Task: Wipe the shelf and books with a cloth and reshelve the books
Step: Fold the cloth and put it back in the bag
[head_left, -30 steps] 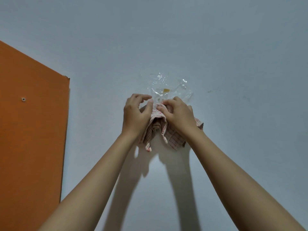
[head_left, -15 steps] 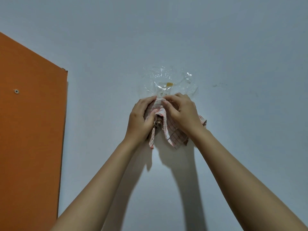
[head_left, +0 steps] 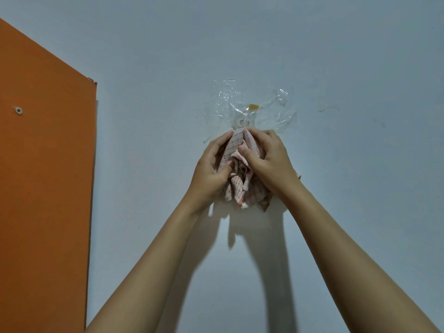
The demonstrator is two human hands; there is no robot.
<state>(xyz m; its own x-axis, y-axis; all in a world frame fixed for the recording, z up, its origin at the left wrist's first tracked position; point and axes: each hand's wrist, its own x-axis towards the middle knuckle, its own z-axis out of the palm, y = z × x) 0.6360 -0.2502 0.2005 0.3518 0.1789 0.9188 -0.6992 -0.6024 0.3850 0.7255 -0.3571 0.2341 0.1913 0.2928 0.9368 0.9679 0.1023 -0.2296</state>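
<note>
A pink-and-white checked cloth (head_left: 236, 174) hangs bunched against a pale wall, its top edge just under a small white hook (head_left: 243, 121). My left hand (head_left: 211, 169) grips the cloth's left side with curled fingers. My right hand (head_left: 269, 162) pinches its upper right part, thumb on the fabric. Both arms reach up from the bottom of the view. No shelf or books are visible.
Crinkled clear tape (head_left: 249, 106) with an amber spot holds the hook to the wall. An orange panel (head_left: 45, 179) with a small screw (head_left: 18, 110) fills the left side. The pale wall (head_left: 360, 188) covers everything else.
Both hands have shifted on the cloth and bunched it tighter, lifting its top edge up to the hook. The view has tilted slightly, moving the orange panel and the tape.
</note>
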